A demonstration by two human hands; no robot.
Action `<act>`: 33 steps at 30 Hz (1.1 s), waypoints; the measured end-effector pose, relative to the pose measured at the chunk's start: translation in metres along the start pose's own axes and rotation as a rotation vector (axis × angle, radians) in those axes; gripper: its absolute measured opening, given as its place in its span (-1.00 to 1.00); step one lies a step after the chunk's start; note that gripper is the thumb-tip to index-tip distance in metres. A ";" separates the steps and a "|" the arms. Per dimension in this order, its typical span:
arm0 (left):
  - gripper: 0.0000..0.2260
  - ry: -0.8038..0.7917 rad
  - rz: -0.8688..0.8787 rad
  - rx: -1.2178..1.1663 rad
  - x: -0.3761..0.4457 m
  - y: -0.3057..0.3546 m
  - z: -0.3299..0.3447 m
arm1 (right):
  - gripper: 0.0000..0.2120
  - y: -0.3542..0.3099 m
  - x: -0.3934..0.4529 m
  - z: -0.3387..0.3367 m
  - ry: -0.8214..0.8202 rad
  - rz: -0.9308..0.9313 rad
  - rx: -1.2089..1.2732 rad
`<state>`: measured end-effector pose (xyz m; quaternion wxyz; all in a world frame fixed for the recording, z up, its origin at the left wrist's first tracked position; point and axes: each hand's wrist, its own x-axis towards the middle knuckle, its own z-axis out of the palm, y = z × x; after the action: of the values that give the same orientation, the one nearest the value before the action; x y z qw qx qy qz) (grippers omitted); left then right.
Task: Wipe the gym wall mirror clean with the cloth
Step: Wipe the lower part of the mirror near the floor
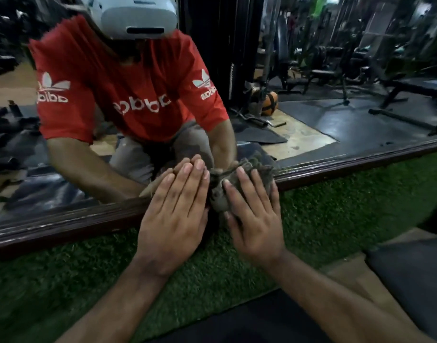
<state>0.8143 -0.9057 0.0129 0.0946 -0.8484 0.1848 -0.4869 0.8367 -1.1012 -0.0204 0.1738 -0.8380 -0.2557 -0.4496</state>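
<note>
Kneeling low at the bottom edge of the gym wall mirror (311, 95), both hands down where glass meets the dark wooden frame (336, 167). Right hand (256, 219) spread over the grey cloth (218, 196), fingers (242, 179) apart and pressed flat on it, not curled round it, so pinning it rather than gripping; likely to keep broad contact for a wipe along the lowest strip of glass. Cloth bunched and frayed, sitting right on the frame's top edge and touching the mirror, its far side doubled in the reflection. Left hand (174, 219) just beside it, flat and empty, fingers (185, 179) straight and held close together, tips resting on the glass above the frame; looks like a brace for balance at this low angle. Green artificial turf (348, 206) running up to the frame along the floor. Reflected in the glass: red T-shirt, white headset, benches and racks behind. Hard to judge how clean the glass is; no obvious streaks in this dim light. Next call, by judgement: sliding the cloth sideways along the bottom edge.
</note>
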 end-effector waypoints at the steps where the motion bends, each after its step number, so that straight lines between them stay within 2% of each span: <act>1: -0.46 0.011 0.002 0.006 0.000 0.000 0.001 | -0.51 0.006 -0.001 0.000 0.025 0.034 -0.001; 5: -0.45 0.053 0.020 0.081 0.002 0.000 0.010 | -0.50 0.006 -0.003 0.011 0.140 0.190 0.036; 7: -0.44 0.056 0.028 0.117 -0.001 -0.001 0.014 | -0.50 -0.002 -0.003 0.016 0.122 0.112 0.059; 10: -0.43 0.037 0.027 0.146 -0.003 -0.001 0.012 | -0.48 0.004 -0.001 0.007 0.054 -0.127 0.023; 11: -0.44 0.037 0.018 0.141 0.000 0.000 0.010 | -0.48 0.014 0.002 0.003 0.064 -0.141 0.010; 15: -0.45 -0.012 -0.036 0.069 -0.002 0.003 -0.015 | -0.47 0.010 0.000 0.007 0.134 0.108 0.095; 16: -0.44 -0.019 -0.070 0.081 -0.008 0.001 -0.024 | -0.46 0.000 -0.002 0.010 0.102 0.082 0.109; 19: -0.36 -0.080 -0.209 0.225 -0.027 -0.018 -0.046 | -0.43 -0.004 -0.001 0.010 0.016 -0.177 0.083; 20: -0.32 -0.115 -0.249 0.275 -0.033 -0.026 -0.052 | -0.42 0.002 0.002 0.010 0.033 -0.186 0.076; 22: -0.27 -0.181 -0.296 0.327 -0.040 -0.038 -0.063 | -0.44 0.002 0.006 0.010 0.093 -0.060 0.097; 24: -0.24 -0.220 -0.315 0.349 -0.040 -0.042 -0.069 | -0.45 -0.016 0.007 0.009 0.076 0.003 0.131; 27: -0.23 -0.248 -0.314 0.354 -0.036 -0.047 -0.073 | -0.46 -0.026 0.012 0.005 -0.001 -0.148 0.134; 31: -0.22 -0.253 -0.341 0.340 -0.040 -0.049 -0.069 | -0.46 -0.014 0.019 0.004 0.044 -0.087 0.115; 33: -0.23 -0.221 -0.366 0.305 -0.044 -0.048 -0.066 | -0.42 -0.029 0.011 0.009 -0.002 -0.117 0.089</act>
<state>0.7481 -0.8426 0.0276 0.1512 -0.8918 -0.0589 -0.4224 0.8308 -1.0700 -0.0148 0.1839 -0.8135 -0.3243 -0.4464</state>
